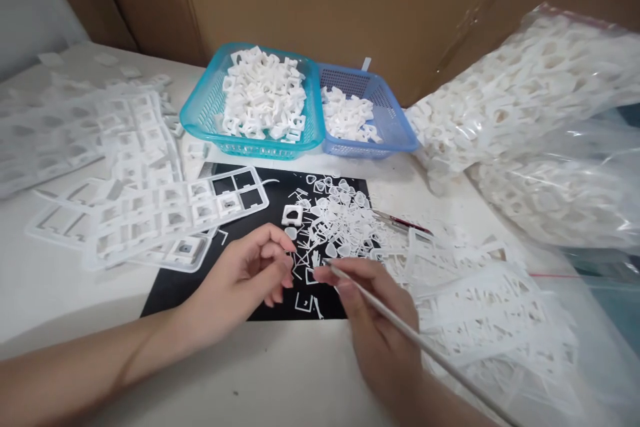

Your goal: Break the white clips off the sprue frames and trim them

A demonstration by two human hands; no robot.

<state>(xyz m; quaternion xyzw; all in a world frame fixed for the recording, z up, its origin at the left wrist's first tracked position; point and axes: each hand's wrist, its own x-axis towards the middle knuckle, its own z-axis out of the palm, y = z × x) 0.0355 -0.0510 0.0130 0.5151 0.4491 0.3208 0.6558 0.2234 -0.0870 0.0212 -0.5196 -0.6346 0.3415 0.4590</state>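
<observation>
Loosely curled left hand [257, 269]

Your bare left forearm [115, 355] slants in from the lower left to a left grip [256, 268] with loosely curled fingers and inward-bent thumb, while your right forearm [440, 405] angles up to a right grip [385, 323] pinched pen-style, near but apart.

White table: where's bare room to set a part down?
Near strip of table, between left forearm, right hand and black mat, bar specks; left side, between left forearm and white frames. Crowded: mat's right half with white scraps, right side with cut-out sheets, back with baskets.
</observation>
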